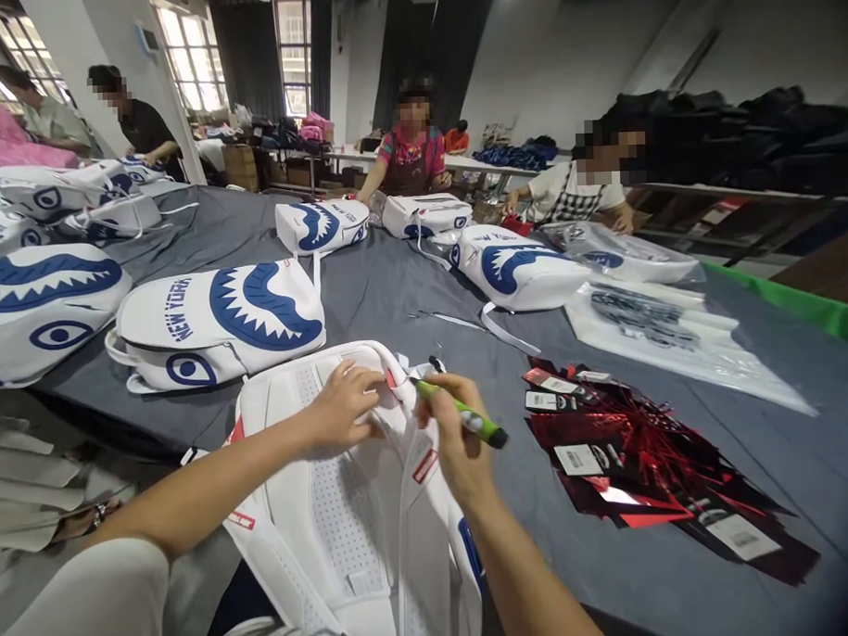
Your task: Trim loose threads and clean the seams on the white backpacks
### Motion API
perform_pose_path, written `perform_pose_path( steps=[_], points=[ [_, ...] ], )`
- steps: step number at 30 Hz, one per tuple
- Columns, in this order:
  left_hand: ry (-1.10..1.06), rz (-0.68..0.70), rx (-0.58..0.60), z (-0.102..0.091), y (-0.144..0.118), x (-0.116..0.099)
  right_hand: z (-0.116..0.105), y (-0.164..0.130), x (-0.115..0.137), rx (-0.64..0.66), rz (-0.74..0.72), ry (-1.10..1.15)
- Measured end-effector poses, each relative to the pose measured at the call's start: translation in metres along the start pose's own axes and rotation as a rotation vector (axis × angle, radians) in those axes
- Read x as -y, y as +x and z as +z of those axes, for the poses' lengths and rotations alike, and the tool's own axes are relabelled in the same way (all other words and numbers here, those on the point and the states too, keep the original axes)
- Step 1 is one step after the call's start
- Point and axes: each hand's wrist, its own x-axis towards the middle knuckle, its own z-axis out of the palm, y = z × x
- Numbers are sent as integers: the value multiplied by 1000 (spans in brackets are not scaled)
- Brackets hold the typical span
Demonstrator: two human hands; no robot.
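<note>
A white backpack (281, 485) lies before me with its padded back panel and shoulder straps facing up. My left hand (347, 404) grips the upper part of it, fingers bent beside the strap and a small red tab. In my right hand (460, 437) is a green marker pen (476, 420), with its dark end pointing right and its other end near the backpack's top edge. A red label (425, 465) is on the right shoulder strap below that hand. Whether the pen's tip touches the fabric I cannot tell.
Right of me lies a heap of red and black hang tags (630, 450), with clear plastic bags (675, 328) behind. Several white backpacks with blue shark mouths (222, 316) stand around the grey-covered table (388, 301). People work across the table and at the far left.
</note>
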Motion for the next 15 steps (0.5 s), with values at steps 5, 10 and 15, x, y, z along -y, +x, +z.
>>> perform_pose_path(
  steps=[5,10,15],
  points=[
    [4,-56,-53,4,-10,-10,22,4,-41,14,36,67],
    [-98,23,-78,17,-13,-9,-19,-10,-55,-219,102,-31],
    [-86,-37,-7,18,-1,-10,15,95,-11,-228,-33,102]
  ],
)
